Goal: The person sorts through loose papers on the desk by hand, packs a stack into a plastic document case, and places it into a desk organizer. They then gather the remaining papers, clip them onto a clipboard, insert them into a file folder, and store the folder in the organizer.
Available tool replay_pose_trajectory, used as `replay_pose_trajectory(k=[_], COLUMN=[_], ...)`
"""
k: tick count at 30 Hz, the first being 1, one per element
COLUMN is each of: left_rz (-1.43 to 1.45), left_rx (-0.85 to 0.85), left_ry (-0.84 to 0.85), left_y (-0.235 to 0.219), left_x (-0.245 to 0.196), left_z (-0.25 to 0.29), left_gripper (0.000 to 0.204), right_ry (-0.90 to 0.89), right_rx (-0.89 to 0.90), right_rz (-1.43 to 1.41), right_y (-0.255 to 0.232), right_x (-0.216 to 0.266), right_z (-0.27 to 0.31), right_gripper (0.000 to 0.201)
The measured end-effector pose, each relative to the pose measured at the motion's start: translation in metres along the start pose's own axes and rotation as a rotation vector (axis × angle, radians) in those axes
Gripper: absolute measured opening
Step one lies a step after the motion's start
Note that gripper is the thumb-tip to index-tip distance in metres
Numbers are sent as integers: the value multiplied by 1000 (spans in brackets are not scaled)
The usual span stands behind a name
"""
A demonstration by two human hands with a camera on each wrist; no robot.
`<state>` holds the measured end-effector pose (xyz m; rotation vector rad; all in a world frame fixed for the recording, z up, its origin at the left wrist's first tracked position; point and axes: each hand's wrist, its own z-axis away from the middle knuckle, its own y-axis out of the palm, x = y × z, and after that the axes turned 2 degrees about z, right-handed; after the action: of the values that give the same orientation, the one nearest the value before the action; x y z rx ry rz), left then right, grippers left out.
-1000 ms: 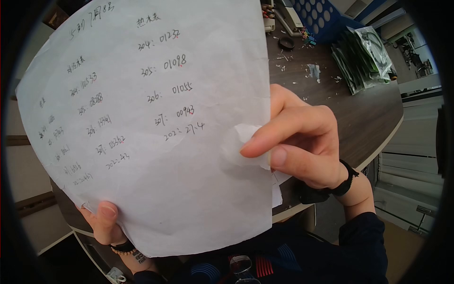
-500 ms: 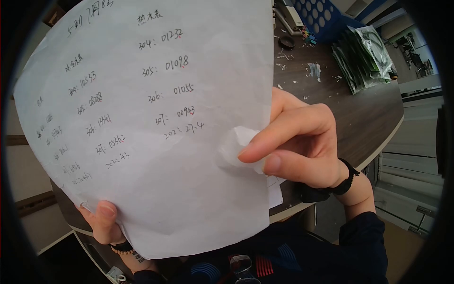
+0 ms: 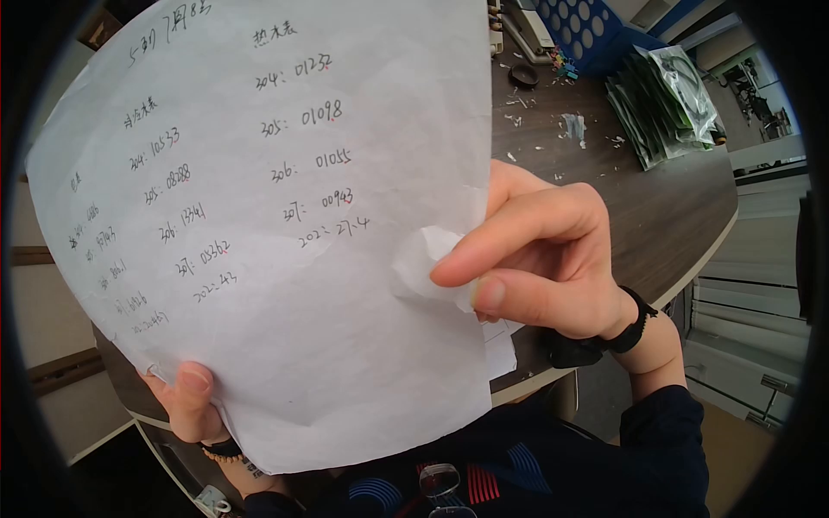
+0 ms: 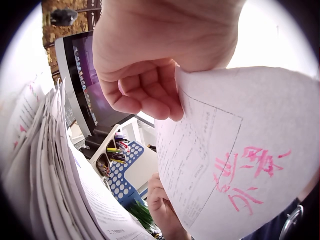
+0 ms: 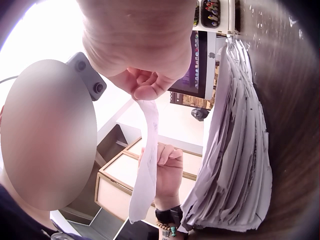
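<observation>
A large white sheet of paper [image 3: 363, 345], covered with handwritten numbers, is raised before me and bows slightly. At its lower left edge my left hand [image 3: 186, 406] grips it, thumb in front, fingers behind. My right hand [image 3: 553, 259] pinches the sheet's right edge between thumb and index finger. A crumpled whitish patch [image 3: 421, 259] shows at those fingertips. Red handwriting [image 4: 255, 170] and a dashed frame with print mark the back of the sheet [image 4: 290, 110] in the left wrist view. Seen edge-on in the right wrist view, the sheet [image 5: 146, 165] hangs between both hands.
A thick stack of papers [image 5: 232, 150] stands on the dark wooden desk [image 3: 622, 216], behind the raised sheet. White scraps [image 3: 572, 129] and a black ring [image 3: 523, 76] lie to the right. Beyond are a blue perforated holder [image 3: 587, 34], green packets [image 3: 661, 108] and a monitor [image 4: 85, 90].
The sheet's right edge and my right hand shift slightly right, then back left. My left hand keeps its grip with barely any movement.
</observation>
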<state>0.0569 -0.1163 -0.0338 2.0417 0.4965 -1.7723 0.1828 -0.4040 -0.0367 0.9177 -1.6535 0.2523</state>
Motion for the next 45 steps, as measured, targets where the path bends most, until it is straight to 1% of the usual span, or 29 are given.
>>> replay_pose_trajectory(k=[3,5,8,9,10,11,13,14,17,18,19,22,25,26,28,29,30,31,32,33,34,35,36,37,39,40,41,43,45], left_rz=[-3,-6,-14,-110,-203,-203,-192,-193,-132,-255,-378,-401,-511,-578,-683,-689,-680,-665,-697,-682,-809,-928,-913,-996,-1125,-1192,-1247,-1256,-1135], left_rx=[6,4,-20,85,185,165,345,318,353,383,413,406,427,467,462,461,402,354,385,424,513,586,602,621,604,572,550,546,554], left_ry=[2,8,24,-157,-337,-326,-501,-485,-448,-430,-414,-309,-292,-215,-96,-100,-12,75,41,31,195,369,363,335,275,266,259,233,181], left_y=[14,14,11,15,18,20,23,26,28,24,20,18,15,12,11,8,7,9,8,1,-9,-13,-11,-17,-32,-35,-38,-51,-59], left_x=[2,2,-2,-6,-9,-9,-7,-7,-8,-9,-10,-13,-24,-20,-22,-25,-27,-28,-44,-53,-58,-59,-60,-62,-65,-57,-48,-36,-28], left_z=[-5,-7,-9,-17,-24,-29,-34,-34,-32,-33,-33,-30,-29,-30,-31,-30,-29,-27,-21,-17,-15,-11,-5,3,18,25,31,38,40], left_gripper=[63,63,62,58,55,55,46,46,39,34,30,29,28,26,21,21,20,19,20,20,25,32,32,40,48,54,59,58,52], right_ry=[30,-158,-106,-109,-3,100,180,269,310,319,306,246,96,63,-273,-329,-416,-494,-299,-516,-663,-815,-348,-338,-760,-696,-704,-989,-608], right_rx=[-5,70,-11,3,-109,-217,-253,-312,-280,-280,-263,-295,-112,-32,221,488,586,675,645,761,704,657,587,589,401,693,705,292,842], right_rz=[17,180,343,338,341,344,362,385,400,424,427,533,826,915,924,1059,889,887,854,883,895,905,541,525,840,864,840,861,840], right_y=[-2,-8,-6,-4,-1,1,-1,-3,-10,-11,-11,-7,11,30,65,80,100,113,118,129,141,151,159,163,172,154,158,165,134], right_x=[0,-8,0,2,4,6,3,0,-9,-11,-12,-4,18,37,51,75,85,91,89,94,90,86,102,94,72,90,82,67,123], right_z=[0,-3,-2,-1,-1,-3,-7,-10,-14,-15,-16,-17,-18,-16,-10,-9,-11,-9,5,-5,-3,-3,-17,-8,11,-3,-1,3,-13], right_gripper=[20,18,18,18,20,23,21,20,20,18,18,18,26,30,49,34,27,11,11,19,12,30,42,42,48,51,51,33,8])
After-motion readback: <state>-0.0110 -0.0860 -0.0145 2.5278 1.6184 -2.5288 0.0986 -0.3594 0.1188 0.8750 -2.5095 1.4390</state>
